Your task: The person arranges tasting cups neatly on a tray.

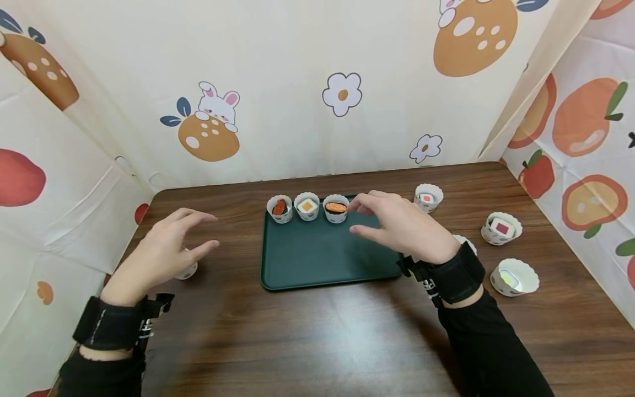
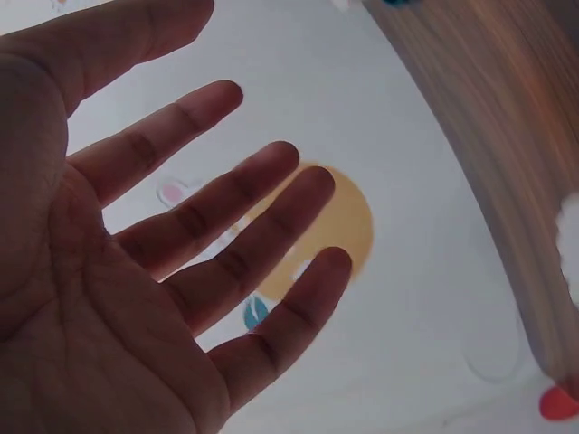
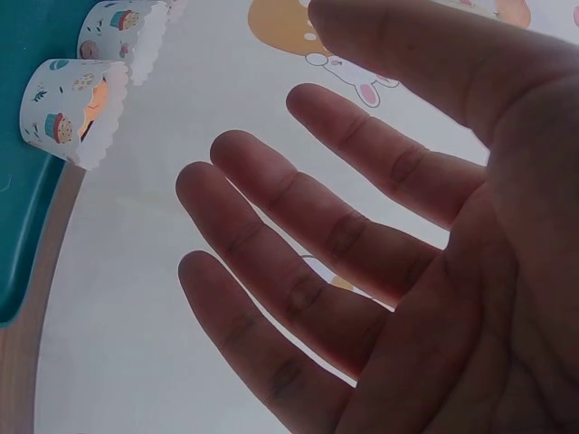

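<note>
A dark green tray (image 1: 317, 259) lies on the table. Along its back edge stand three white scalloped paper cups: one (image 1: 283, 216) with a red-topped piece of sushi, one (image 1: 307, 214) with a white piece with a yellow square, and one (image 1: 336, 216) with an orange-topped piece. My right hand (image 1: 402, 226) hovers over the tray's right part, fingertips just right of the orange-topped cup, apart from it. In the right wrist view its fingers (image 3: 298, 289) hold nothing. Left of the tray, my left hand (image 1: 168, 248) hovers with fingers spread, above a partly hidden paper cup (image 1: 188, 272).
To the right stand more paper cups: one (image 1: 432, 192) behind the right hand, one (image 1: 516, 227) with a red-centred piece, one (image 1: 527, 280) with a pale green-yellow piece. Another cup (image 1: 465, 241) is mostly hidden behind the right wrist. Printed curtains (image 1: 278, 132) surround the brown table (image 1: 297, 342).
</note>
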A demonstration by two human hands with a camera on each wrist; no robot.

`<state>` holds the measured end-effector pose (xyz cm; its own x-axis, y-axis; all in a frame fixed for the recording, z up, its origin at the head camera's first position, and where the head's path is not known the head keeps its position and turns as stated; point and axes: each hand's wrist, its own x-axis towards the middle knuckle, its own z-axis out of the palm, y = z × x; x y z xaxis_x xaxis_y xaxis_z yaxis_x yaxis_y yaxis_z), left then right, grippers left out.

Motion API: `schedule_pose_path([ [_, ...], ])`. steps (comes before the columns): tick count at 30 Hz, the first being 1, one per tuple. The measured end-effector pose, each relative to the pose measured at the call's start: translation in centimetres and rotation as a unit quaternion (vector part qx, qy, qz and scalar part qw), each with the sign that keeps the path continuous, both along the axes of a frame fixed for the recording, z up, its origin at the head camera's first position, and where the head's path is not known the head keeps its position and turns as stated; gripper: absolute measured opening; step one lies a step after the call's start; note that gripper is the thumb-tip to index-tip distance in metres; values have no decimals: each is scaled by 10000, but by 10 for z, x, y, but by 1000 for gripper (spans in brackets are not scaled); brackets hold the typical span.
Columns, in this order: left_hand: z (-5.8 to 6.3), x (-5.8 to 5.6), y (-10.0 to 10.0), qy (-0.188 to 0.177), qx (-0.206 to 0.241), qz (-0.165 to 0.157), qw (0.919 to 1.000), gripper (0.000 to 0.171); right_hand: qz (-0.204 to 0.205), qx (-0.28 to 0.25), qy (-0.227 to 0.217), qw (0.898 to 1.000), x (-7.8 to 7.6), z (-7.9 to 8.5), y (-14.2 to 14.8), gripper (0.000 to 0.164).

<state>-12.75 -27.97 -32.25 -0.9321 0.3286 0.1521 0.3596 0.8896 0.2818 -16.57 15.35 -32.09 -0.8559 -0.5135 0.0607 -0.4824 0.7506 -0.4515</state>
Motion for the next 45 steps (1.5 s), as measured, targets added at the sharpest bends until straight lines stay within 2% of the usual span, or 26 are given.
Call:
schedule_pose_path([
  [7,-6,2,-25,-437,-150,479,9978,49,43,26,-13,10000,-1,0,0,37],
  [14,-13,3,-41,-829,-250,796,9931,61,50,10,-90,9999,-2,0,1,37],
  [22,-21,4,-57,-1353,-612,1162,9821,82,59,-7,-90,9999,-2,1,3,36],
  [32,-36,4,-66,-1576,-740,1101,9786,92,74,-12,-125,9999,-3,-1,3,35],
  [38,-42,3,-71,-1572,-673,1030,9799,88,122,-80,-191,9997,-4,-3,3,35],
  [45,-48,-2,-69,-1599,-641,887,9811,75,84,-62,-155,9998,-5,-2,6,35],
])
